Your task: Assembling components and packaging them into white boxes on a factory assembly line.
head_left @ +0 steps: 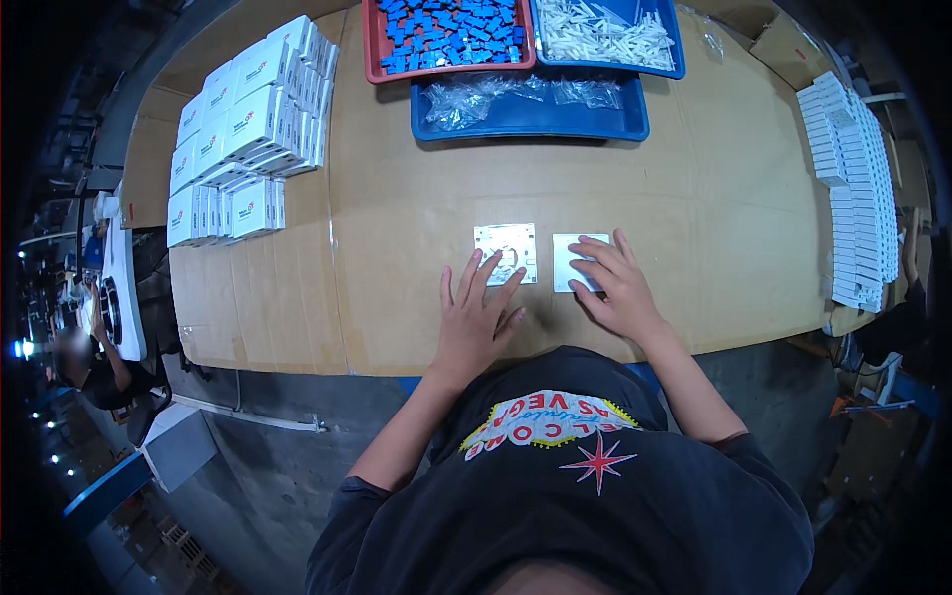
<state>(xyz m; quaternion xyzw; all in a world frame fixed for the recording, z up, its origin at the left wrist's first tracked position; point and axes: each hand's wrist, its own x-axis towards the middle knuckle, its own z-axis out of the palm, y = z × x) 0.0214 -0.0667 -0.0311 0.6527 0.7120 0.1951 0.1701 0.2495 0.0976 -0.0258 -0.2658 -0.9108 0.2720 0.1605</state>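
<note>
On the cardboard-covered table (421,183): near the front edge, a silver square piece (521,254) at left and a white square piece (562,261) at right, side by side with a narrow gap between.
Left hand (472,319): palm down, fingers spread apart, reaching over the lower left part of the silver piece; pinching nothing visible; cannot tell whether touching or just above.
Right hand (623,297): palm down, laid across the white piece from its right side, fingers fanned and slightly bent, thumb near the lower edge; cannot tell how firmly pressed.
Silver piece: lying flat, shiny, with a patterned surface, partly covered by fingertips.
White piece: lying flat, plain where visible, much of it under the fingers.
Front blue tray (531,134): beyond both pieces, holding clear plastic bags (461,102).
Red tray (454,73): behind at left, filled with small blue parts (451,38).
Rear blue tray (620,68): beside the red one, heaped with slim white parts (605,40).
White boxes (238,124): stacked in rows at far left.
White blocks (850,198): lined up in long rows along the right end.
</note>
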